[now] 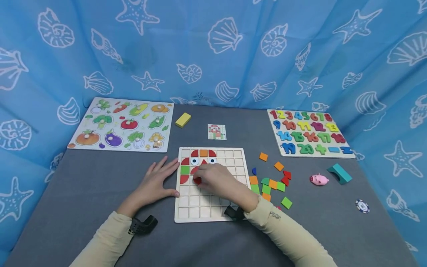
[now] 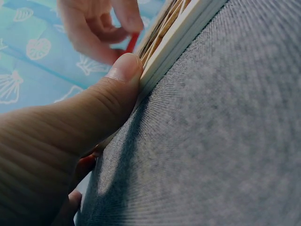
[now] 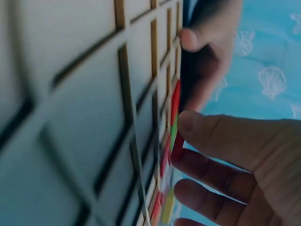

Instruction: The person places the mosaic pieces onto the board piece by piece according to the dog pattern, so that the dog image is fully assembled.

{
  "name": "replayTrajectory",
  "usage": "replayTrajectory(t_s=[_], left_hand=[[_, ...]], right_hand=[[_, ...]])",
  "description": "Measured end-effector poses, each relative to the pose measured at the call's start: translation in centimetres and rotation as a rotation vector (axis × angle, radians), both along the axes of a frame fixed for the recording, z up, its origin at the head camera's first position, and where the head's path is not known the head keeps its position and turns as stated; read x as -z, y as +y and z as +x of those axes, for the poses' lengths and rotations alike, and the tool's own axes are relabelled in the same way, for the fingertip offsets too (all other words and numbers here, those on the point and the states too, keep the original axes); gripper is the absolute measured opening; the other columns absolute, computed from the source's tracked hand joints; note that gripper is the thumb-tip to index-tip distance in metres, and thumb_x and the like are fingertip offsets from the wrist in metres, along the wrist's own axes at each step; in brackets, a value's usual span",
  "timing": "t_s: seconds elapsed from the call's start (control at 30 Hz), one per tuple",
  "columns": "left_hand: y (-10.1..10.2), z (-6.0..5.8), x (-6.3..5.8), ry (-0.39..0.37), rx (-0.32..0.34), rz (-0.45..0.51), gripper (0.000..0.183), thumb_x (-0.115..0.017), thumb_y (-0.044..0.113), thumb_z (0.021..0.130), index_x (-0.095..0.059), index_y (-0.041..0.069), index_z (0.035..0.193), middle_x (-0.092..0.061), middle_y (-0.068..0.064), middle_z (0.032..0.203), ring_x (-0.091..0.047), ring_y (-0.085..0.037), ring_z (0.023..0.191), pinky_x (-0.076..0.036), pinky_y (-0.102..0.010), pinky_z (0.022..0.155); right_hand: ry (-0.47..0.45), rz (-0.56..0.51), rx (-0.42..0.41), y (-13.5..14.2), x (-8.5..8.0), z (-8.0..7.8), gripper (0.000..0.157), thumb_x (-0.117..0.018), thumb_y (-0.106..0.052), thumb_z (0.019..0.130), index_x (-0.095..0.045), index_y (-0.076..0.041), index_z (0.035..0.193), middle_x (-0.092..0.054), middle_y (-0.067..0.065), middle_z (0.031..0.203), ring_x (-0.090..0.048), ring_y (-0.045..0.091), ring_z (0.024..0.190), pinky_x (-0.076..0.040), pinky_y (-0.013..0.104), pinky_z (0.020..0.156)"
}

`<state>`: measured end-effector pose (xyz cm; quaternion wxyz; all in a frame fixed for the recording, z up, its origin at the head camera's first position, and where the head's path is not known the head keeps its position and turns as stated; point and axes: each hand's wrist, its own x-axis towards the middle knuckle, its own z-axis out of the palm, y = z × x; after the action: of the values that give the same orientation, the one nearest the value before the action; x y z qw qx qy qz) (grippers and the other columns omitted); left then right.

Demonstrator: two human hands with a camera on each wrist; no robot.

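Note:
A wooden grid board [image 1: 190, 213] lies on the table with red, green and orange pieces and two eye pieces in its upper left cells. My right hand [image 1: 217, 180] is over the board and pinches a red block [image 3: 177, 148] between thumb and forefinger; its full outline is hidden. My left hand [image 1: 155, 183] lies at the board's left side with fingers spread, its thumb [image 2: 126, 68] touching the edge. A green square [image 1: 185, 170] sits in the left column between red quarter-circles. My right hand covers part of the pattern.
Loose coloured blocks [image 1: 272, 184] lie right of the board. Behind it is a pattern card [image 1: 217, 132], with a yellow block [image 1: 183, 120] nearby. A vegetable puzzle [image 1: 146, 126] and number puzzle [image 1: 320, 152] flank these. Farther right are a pink pig [image 1: 319, 179], teal arch [image 1: 340, 173] and chip [image 1: 362, 206].

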<state>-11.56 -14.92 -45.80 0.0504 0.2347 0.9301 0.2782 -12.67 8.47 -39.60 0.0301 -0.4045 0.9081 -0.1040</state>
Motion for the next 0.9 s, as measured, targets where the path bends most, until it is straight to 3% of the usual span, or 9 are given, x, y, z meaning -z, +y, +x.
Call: replayTrajectory(t_s=[0.23,0.67,0.8,0.9], left_hand=[[0.0,-0.1,0.0,-0.004,0.001,0.012,0.099,-0.063,0.065,0.061,-0.028,0.02,0.141,-0.022,0.003,0.147,-0.006,-0.028,0.136,-0.002,-0.055,0.104],[0.1,0.0,-0.1,-0.016,0.002,0.008,0.099,-0.065,0.063,0.061,-0.028,0.018,0.141,-0.022,0.001,0.147,-0.006,-0.03,0.136,-0.002,-0.055,0.104],[0.1,0.2,-0.2,-0.016,0.0,0.016,0.099,-0.067,0.06,0.06,-0.028,0.016,0.141,-0.023,-0.001,0.147,-0.007,-0.031,0.136,-0.002,-0.055,0.103],[0.1,0.2,-0.4,-0.001,0.003,0.021,0.099,-0.068,0.059,0.061,-0.029,0.015,0.141,-0.024,-0.001,0.146,-0.007,-0.031,0.135,-0.002,-0.055,0.103]], right_hand=[[0.038,0.043,0.007,-1.2,0.5,-0.3,0.017,-0.07,-0.021,0.076,-0.068,-0.018,0.092,-0.06,-0.006,0.085,-0.055,0.008,0.072,-0.047,0.023,0.066],[-0.062,0.041,0.054,-1.0,0.5,-0.9,0.025,-0.074,-0.026,0.072,-0.069,-0.021,0.096,-0.061,-0.007,0.087,-0.053,0.005,0.074,-0.045,0.021,0.065],[-0.074,0.014,0.071,0.6,-0.2,-0.3,0.028,-0.073,-0.027,0.073,-0.068,-0.02,0.099,-0.062,-0.006,0.09,-0.055,0.007,0.076,-0.046,0.023,0.066],[-0.058,-0.039,0.168,3.6,-0.9,0.1,0.029,-0.072,-0.025,0.075,-0.068,-0.018,0.102,-0.062,-0.004,0.093,-0.058,0.009,0.08,-0.047,0.026,0.068]])
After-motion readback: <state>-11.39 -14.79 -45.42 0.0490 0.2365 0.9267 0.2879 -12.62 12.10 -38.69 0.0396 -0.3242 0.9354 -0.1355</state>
